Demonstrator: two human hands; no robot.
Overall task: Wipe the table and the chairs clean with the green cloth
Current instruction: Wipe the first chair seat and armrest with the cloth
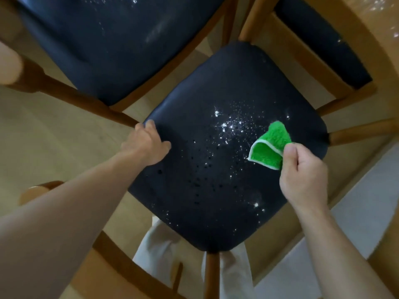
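Head view. The left hand [146, 145] grips the left corner edge of the dark padded chair seat with a wooden frame [194, 190], fingers curled over the rim and thumb on top. Judged purpose: to steady the chair while wiping.

The right hand [302, 171] pinches the folded green microfibre cloth with a white border [269, 145] between thumb and curled fingers. The cloth projects forward from the grip over the right part of the seat. Whether its lower fold touches the seat cannot be determined. Holding the cloth folded presents a thick pad edge to the dirt.

White powder and crumbs [231, 128] lie scattered across the seat centre, just beside the cloth, with further specks toward the near corner. This seat is not yet clean.

A second dark padded chair seat [103, 50] at upper left carries white smears. A third dark seat [319, 39] at upper right shows a few specks. The light wooden surface [367, 24] at upper right shows white powder near its far edge. Judgement: most of the task remains.
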